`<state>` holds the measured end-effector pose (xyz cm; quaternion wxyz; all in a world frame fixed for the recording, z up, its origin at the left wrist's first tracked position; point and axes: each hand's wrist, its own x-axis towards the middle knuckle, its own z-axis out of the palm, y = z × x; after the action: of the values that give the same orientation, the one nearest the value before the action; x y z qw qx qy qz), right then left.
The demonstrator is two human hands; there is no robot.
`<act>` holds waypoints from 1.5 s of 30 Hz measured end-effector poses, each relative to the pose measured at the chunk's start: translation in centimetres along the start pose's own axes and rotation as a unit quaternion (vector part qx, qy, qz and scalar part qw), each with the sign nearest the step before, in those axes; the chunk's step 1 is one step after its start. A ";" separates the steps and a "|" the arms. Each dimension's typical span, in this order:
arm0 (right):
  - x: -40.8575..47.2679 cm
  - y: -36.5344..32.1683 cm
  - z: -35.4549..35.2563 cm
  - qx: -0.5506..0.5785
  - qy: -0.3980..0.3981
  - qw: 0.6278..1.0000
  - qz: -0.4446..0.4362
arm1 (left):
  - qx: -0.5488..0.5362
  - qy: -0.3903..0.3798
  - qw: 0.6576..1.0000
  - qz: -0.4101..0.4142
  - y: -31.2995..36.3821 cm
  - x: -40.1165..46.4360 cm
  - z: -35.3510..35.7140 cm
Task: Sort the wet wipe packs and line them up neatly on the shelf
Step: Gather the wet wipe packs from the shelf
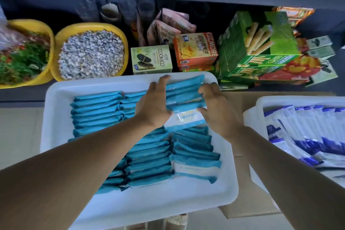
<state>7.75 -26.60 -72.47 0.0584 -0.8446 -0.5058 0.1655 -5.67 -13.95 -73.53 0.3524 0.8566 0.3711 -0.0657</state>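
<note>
A white tray (61, 136) in front of me holds several rows of teal wet wipe packs (97, 110) standing on edge. Both my hands are at the far right group of packs (183, 89). My left hand (155, 104) lies against that group's left side, fingers spread and fairly straight, thumb at the near pack. My right hand (216, 106) curls around the group's right end, thumb under the nearest pack (184, 119), which lies tilted with its white label showing. Another flat pack (196, 170) shows at the near right row.
A second white tray (261, 102) at right holds several white and dark blue packs (306, 132), resting on cardboard (240, 209). The dark shelf behind carries two yellow bowls (89, 28), a Cookico box (151, 59), an orange cracker box (196, 48) and green biscuit boxes (261, 43).
</note>
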 end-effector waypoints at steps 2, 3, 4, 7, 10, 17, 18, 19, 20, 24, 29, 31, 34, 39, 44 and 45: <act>-0.3 0.4 0.3 0.035 0.014 0.999 -0.004 | 0.010 0.020 1.000 0.004 0.1 0.0 0.2; -0.5 0.5 0.4 0.038 0.022 0.999 -0.011 | 0.011 0.033 0.999 0.008 0.0 -0.1 0.2; -0.6 0.4 0.5 0.031 0.025 0.999 -0.020 | 0.016 0.046 0.999 0.013 -0.2 -0.3 0.2; -0.9 0.5 1.0 -0.003 0.033 0.998 -0.048 | 0.066 0.093 0.993 0.028 -0.5 -1.2 0.2; -1.0 0.9 1.2 0.016 0.052 0.996 -0.063 | 0.082 0.097 0.992 0.018 -0.3 -1.9 0.5; -0.7 2.5 1.0 0.123 0.047 0.989 -0.062 | 0.002 0.048 0.998 -0.041 -0.4 -2.0 0.5; -0.9 2.5 0.9 0.137 0.038 0.988 -0.066 | -0.010 0.042 0.998 -0.043 -0.6 -2.2 0.5; -1.1 2.4 0.8 0.150 0.031 0.986 -0.070 | -0.023 0.036 0.998 -0.043 -0.8 -2.4 0.5; -1.5 2.2 0.7 0.160 0.026 0.984 -0.074 | -0.035 0.031 0.998 -0.041 -1.1 -2.7 0.4; -2.8 2.1 0.7 0.180 0.008 0.980 -0.081 | -0.062 0.016 0.997 -0.041 -2.0 -3.5 -0.2; -2.4 2.3 -0.5 0.203 0.028 0.976 -0.079 | -0.106 0.014 0.993 -0.055 -2.0 -3.9 -1.1; -1.6 2.1 -0.7 0.206 0.043 0.973 -0.091 | -0.124 0.009 0.991 -0.054 -1.4 -3.7 -1.0; -0.5 1.8 0.1 0.187 0.060 0.976 -0.094 | -0.127 0.015 0.990 -0.055 -0.5 -3.2 -0.3; -0.9 1.8 1.5 0.143 0.085 0.982 -0.090 | -0.097 0.063 0.992 -0.043 -0.5 -2.9 0.9; -1.6 1.7 1.5 0.153 0.083 0.985 -0.019 | -0.083 0.060 0.995 -0.001 -0.2 -2.8 1.5; -1.6 1.7 1.5 0.154 0.079 0.985 -0.013 | -0.055 0.048 0.997 0.007 -0.1 -2.8 1.6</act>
<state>7.96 -28.94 -73.97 0.2297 -0.8291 -0.4794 0.1734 -7.48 -16.62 -73.76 0.3808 0.8407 0.3850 -0.0014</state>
